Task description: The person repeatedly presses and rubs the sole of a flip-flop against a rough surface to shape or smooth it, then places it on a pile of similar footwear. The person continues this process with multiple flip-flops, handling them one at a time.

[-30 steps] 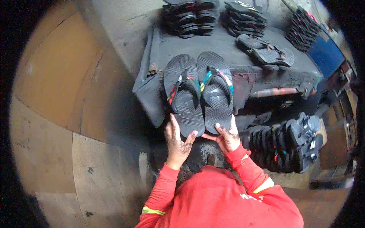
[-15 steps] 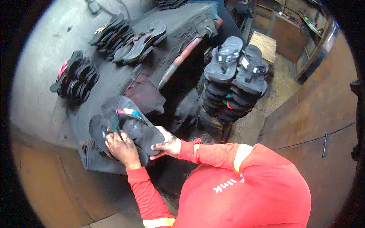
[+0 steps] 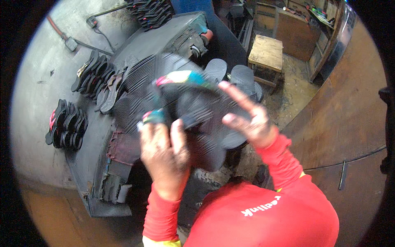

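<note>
Flip-flops point(image 3: 193, 103), black with coloured straps, sit lifted in my hands: my left hand point(image 3: 164, 154) grips them from below, my right hand point(image 3: 251, 121) rests on top, fingers spread. Beyond my left hand lies the dark desk point(image 3: 164, 45) with sandal stacks point(image 3: 96, 80); past my right, a wooden stool point(image 3: 266, 52).

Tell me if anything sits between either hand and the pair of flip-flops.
Nothing visible does. The left hand grips the pair of black flip-flops from below, near the coloured straps; the right hand presses against their far side, index finger raised. The flip-flops are blurred.
</note>
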A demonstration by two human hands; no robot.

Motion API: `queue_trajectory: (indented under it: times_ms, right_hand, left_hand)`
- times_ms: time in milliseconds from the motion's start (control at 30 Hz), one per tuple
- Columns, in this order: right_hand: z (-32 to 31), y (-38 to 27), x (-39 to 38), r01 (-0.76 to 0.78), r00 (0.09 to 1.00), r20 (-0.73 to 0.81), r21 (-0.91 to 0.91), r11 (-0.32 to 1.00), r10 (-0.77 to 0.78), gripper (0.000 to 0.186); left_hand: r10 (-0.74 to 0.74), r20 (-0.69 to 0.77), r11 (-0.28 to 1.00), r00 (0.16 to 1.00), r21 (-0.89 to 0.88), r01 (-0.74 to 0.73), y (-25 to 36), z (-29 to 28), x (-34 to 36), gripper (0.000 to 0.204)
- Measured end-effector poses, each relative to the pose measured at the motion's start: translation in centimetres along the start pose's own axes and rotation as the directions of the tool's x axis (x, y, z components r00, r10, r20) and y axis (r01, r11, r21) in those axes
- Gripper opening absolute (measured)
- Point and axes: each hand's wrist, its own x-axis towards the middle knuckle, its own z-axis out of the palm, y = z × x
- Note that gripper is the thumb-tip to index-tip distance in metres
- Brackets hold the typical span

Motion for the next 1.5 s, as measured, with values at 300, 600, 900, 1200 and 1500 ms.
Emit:
queue_trajectory:
  times_ms: [300, 600, 900, 1200, 1500]
  right_hand:
    - [-15.2, 5.8, 7.0, -0.591, 0.793, 0.187, 0.008, 0.807, 0.579, 0.066]
    - [-15.7, 9.6, 5.3, -0.388, 0.89, 0.107, -0.333, 0.859, 0.443, 0.058]
    - [-15.1, 12.1, 4.3, -0.505, 0.863, -0.003, -0.031, 0.863, 0.505, 0.043]
    - [-15.9, 15.2, 3.2, -0.33, 0.944, -0.064, -0.249, 0.91, 0.325, 0.038]
    - [-16.8, 13.0, 2.7, -0.382, 0.921, -0.309, -0.602, 0.701, 0.237, 0.05]
  left_hand:
    - [-0.202, 0.399, 0.825, 0.895, -0.424, 0.375, 5.4, 11.1, 4.7, 0.029]
    - [-0.468, -0.101, 0.799, 0.878, -0.472, 0.372, 0.0, 9.8, -0.1, 0.023]
    - [-0.443, 0.128, 0.723, 0.887, -0.534, 0.438, -7.0, 14.4, 1.2, 0.038]
    - [-0.408, 0.223, 0.721, 0.885, -0.517, 0.462, -9.3, 15.4, 1.6, 0.049]
    - [-0.516, 0.365, 0.505, 0.775, -0.602, 0.619, -13.0, 11.6, 2.0, 0.033]
